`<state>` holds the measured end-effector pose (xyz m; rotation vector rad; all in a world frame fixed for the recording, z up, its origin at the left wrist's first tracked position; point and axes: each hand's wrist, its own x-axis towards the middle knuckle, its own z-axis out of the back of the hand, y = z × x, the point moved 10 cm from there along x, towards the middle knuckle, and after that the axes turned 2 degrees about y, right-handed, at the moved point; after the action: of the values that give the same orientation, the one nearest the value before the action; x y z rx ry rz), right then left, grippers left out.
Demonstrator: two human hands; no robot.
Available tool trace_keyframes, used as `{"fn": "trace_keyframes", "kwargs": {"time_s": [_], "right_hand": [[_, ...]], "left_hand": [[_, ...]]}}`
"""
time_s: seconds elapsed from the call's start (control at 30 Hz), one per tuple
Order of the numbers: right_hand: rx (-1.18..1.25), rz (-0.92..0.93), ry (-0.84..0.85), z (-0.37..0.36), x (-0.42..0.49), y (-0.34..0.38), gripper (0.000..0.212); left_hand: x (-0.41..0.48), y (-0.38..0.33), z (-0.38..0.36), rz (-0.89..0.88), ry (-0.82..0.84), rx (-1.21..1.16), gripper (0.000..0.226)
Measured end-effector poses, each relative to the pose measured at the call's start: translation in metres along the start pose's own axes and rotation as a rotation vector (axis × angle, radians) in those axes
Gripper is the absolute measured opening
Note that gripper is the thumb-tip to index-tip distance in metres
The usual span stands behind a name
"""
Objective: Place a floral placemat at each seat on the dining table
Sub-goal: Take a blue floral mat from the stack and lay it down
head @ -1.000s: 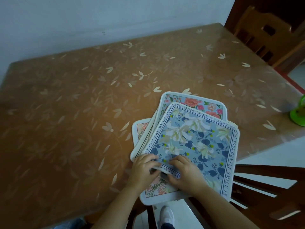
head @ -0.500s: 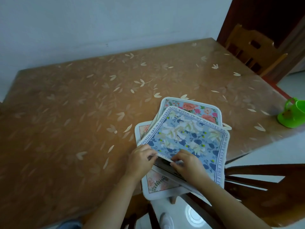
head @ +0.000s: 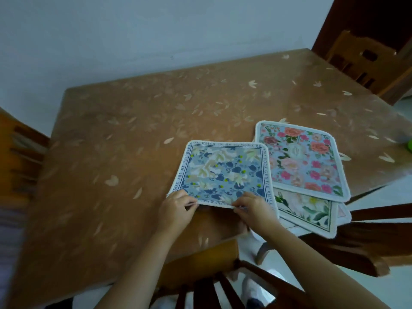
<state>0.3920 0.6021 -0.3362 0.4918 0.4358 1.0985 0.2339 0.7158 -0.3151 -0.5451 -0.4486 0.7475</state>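
- A dark wooden chair [head: 223, 288] stands nearest, its slatted back against the table's near edge; a pale shoe [head: 256, 293] shows on the floor between the slats.
- The left hand [head: 176, 210] pinches the near left corner of the blue placemat [head: 223, 172], thumb on top.
- The right hand [head: 256, 211] pinches the same near edge further right, fingers curled round the hem. That edge is raised a little off the table [head: 111, 141], with shadow under it.
- The rest of the blue placemat lies flat near the table's front edge. It has white flowers and dark blue leaves.
- Its border carries printed capitals, blurred in places: "WATCH IN MY MEMORY BE" along the top, "YOUR GENTLE SMILE" down the right, "SOM ARE MY HEARTBREA" up the left.
- Its right border overlaps a fanned pile of other mats: a white-flower placemat [head: 307, 210] hanging over the table edge, and on top a rose placemat [head: 301, 159] with pink and coral blooms.
- The table has a brown cover with a pale leaf print.
- A green object [head: 409, 148] is cut off at the right edge of the view.
- Lighter wooden chairs stand at the left side [head: 20, 157] and the far right corner [head: 367, 61], before a pale wall [head: 156, 30].
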Motion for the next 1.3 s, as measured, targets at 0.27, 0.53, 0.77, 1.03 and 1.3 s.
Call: {"fn": "trace_keyframes", "kwargs": {"time_s": [0.27, 0.53, 0.77, 1.03, 1.3], "right_hand": [[-0.011, 0.083, 0.165, -0.080, 0.024, 0.071, 0.019], [0.033, 0.126, 0.220, -0.134, 0.033, 0.106, 0.018], [0.015, 0.140, 0.151, -0.142, 0.026, 0.104, 0.018], [0.074, 0.114, 0.055, -0.135, 0.024, 0.099, 0.015], [0.059, 0.102, 0.036, -0.125, 0.027, 0.096, 0.012]], "left_hand": [[-0.053, 0.099, 0.058, 0.142, -0.026, 0.027, 0.008], [-0.092, 0.156, 0.082, 0.198, -0.057, 0.076, 0.013], [-0.109, 0.177, 0.062, 0.221, -0.023, -0.028, 0.013], [-0.111, 0.180, 0.056, 0.217, -0.078, -0.052, 0.022], [-0.111, 0.175, 0.067, 0.209, -0.131, -0.025, 0.029]]}}
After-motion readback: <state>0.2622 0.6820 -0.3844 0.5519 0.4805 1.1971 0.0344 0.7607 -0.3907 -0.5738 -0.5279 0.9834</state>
